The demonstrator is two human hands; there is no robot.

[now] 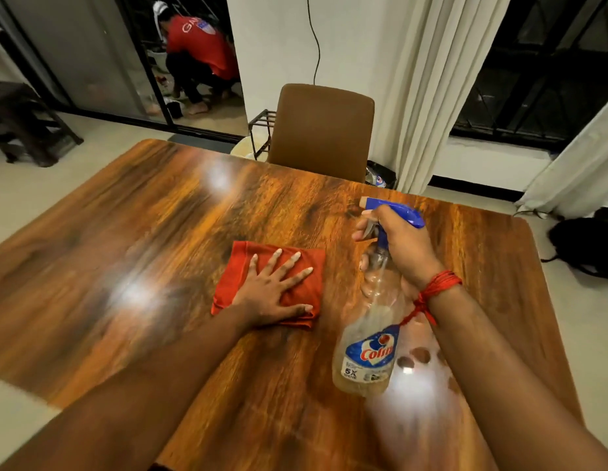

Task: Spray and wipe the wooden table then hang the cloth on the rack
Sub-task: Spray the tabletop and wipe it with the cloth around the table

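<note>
A folded red-orange cloth [304, 266] lies near the middle of the glossy wooden table [126, 249]. My left hand [273, 288] presses flat on the cloth with its fingers spread. To its right, my right hand [403, 248] grips the neck of a clear spray bottle [369, 348] with a blue trigger head and a blue-and-red label. The bottle hangs tilted above the table, nozzle pointing away from me, with a finger on the trigger. A black metal rack [258, 130] stands on the floor behind the table, left of the chair.
A brown chair [323, 130] stands at the table's far edge. White curtains [432, 79] hang at the right by a dark window. A person in a red shirt [197, 52] crouches beyond a glass door at the back left. A black bag [584, 243] lies on the floor at right.
</note>
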